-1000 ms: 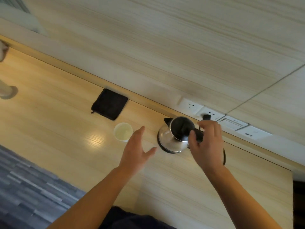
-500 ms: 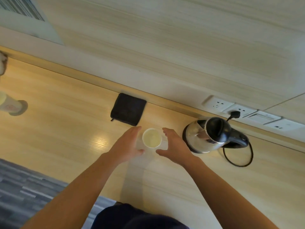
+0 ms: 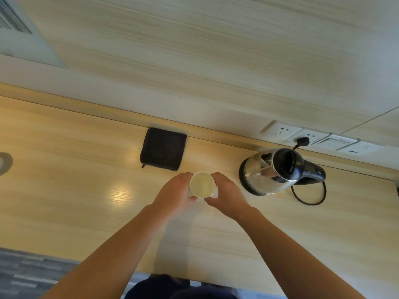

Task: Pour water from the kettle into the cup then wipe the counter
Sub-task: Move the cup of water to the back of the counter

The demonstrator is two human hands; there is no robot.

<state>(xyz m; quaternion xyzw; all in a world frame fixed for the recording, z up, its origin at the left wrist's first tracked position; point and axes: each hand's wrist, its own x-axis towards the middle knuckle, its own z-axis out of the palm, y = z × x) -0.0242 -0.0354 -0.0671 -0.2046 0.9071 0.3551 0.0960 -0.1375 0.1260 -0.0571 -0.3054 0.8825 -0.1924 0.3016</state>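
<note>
A small white cup (image 3: 202,184) stands on the light wooden counter (image 3: 86,190), its inside pale. My left hand (image 3: 174,194) wraps its left side and my right hand (image 3: 226,194) wraps its right side, fingers curled against the wall. A steel kettle (image 3: 272,171) with a black lid and handle sits on its base to the right of the cup, with nobody touching it. A folded black cloth (image 3: 163,148) lies flat just behind the cup, near the wall.
The kettle's black cord (image 3: 311,199) loops on the counter and plugs into a wall socket (image 3: 302,142) in a row of white sockets. A round pale base (image 3: 5,164) shows at the far left edge. Grey floor lies past the counter's near edge.
My right hand left the kettle's handle and moved left to the cup. My left hand closed in from the left, and both now grip the cup.
</note>
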